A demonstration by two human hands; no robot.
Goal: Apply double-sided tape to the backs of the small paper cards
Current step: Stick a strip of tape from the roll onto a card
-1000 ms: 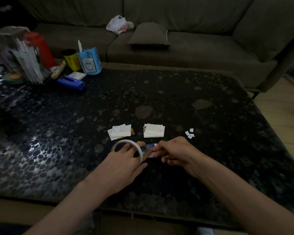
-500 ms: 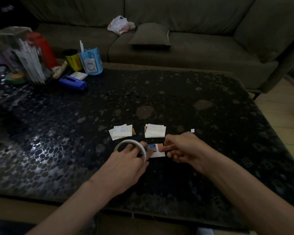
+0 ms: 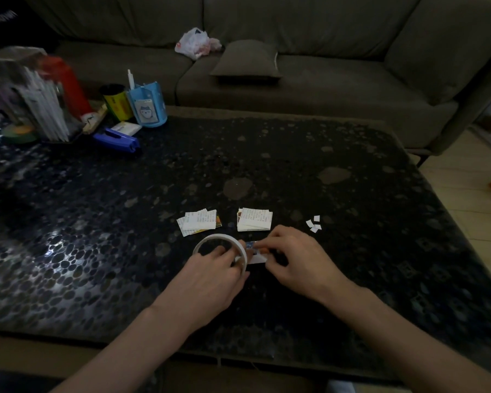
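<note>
Right grip shifted back toward white ring tape roll, pinching small printed paper card; left grip curls round roll; taping likely underway.

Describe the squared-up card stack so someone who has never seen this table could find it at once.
On the dark pebble-patterned table, look just beyond the right hand near the front edge. Two card piles lie side by side there; the squared-up stack is the right one, nearest the white paper scraps. Unlike the fanned left pile, its edges line up.
</note>
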